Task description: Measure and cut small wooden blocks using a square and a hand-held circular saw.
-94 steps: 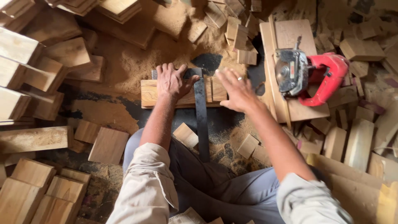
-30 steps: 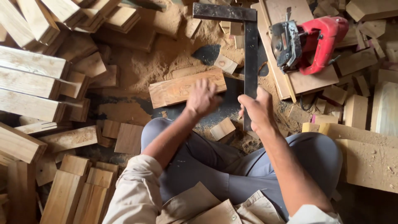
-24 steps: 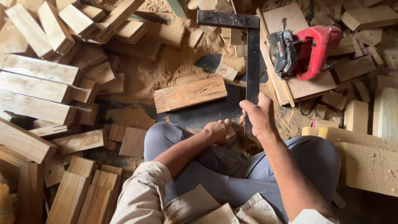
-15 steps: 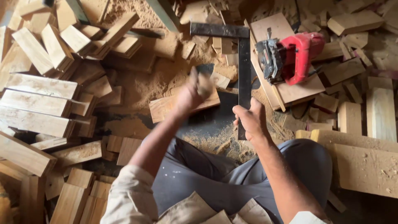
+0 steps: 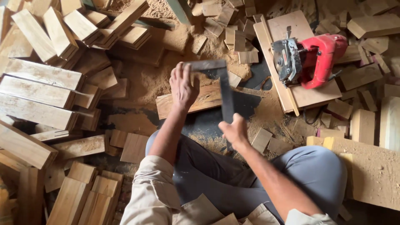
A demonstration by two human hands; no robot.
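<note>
Right hand (image 5: 235,132): fingers closed around the lower end of the steel try square (image 5: 226,98)
Left hand (image 5: 183,85): fingers spread flat, palm down on the wooden board (image 5: 204,100) on the sawdust floor, touching the square's short arm
Beyond: red circular saw (image 5: 310,58) resting on a plywood piece (image 5: 287,25)
Far left: stacked wood blocks (image 5: 41,91)

Two bare hands are in view: one left hand (image 5: 183,84) and one right hand (image 5: 234,131). There is one dark metal try square (image 5: 225,93), one flat wooden board (image 5: 200,100) under it, and one red circular saw (image 5: 310,58) resting on one pale plank (image 5: 291,29). Loose offcut blocks (image 5: 233,39) and stacked wooden slabs (image 5: 41,89) number in the dozens, too many to count exactly.
</note>
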